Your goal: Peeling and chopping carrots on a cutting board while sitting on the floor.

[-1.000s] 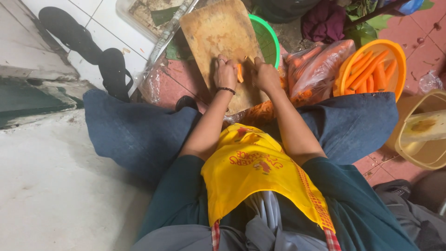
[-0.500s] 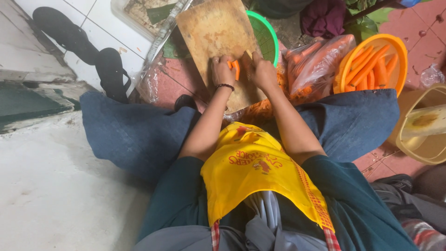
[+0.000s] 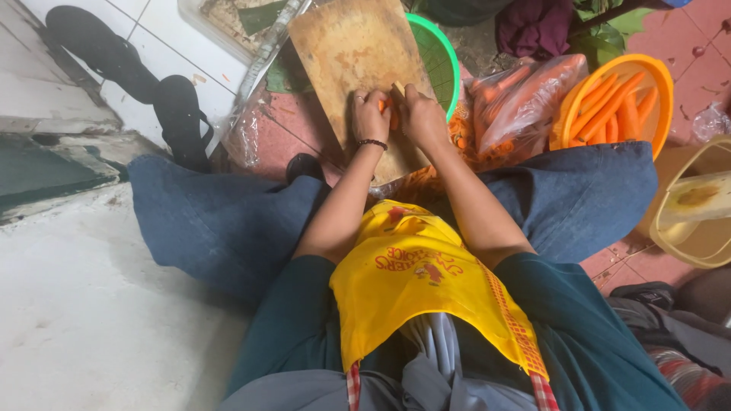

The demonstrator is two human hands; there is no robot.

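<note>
On a tiled floor (image 3: 670,23), between spread knees in blue denim, a worn wooden cutting board (image 3: 343,53) is laid flat and reaches away from the seated person. A piece of carrot (image 3: 385,108) is pinned at the board's near right part, so that it can be steadied against the wood. The left hand (image 3: 370,116) is curled over the carrot, fingers closed on it; the right hand (image 3: 421,118) is closed around what seems to be a knife handle (image 3: 397,88), though the blade cannot be made out.

Supplies are kept within arm's reach on the right: a clear plastic bag of carrots (image 3: 518,99) lies just beside the board, and an orange basket (image 3: 653,76) filled with peeled carrots stands farther right. A green basket (image 3: 442,53) is tucked behind the board's far right edge. A yellow apron (image 3: 411,289) is worn over the lap.

Room is tight. The board's right edge is crowded by bag and basket, the near edge by the knees. More open floor is left on the far left, where a pair of black sandals (image 3: 137,76) lies on white tiles. A yellow bucket (image 3: 697,205) is set at the far right edge of the view.
</note>
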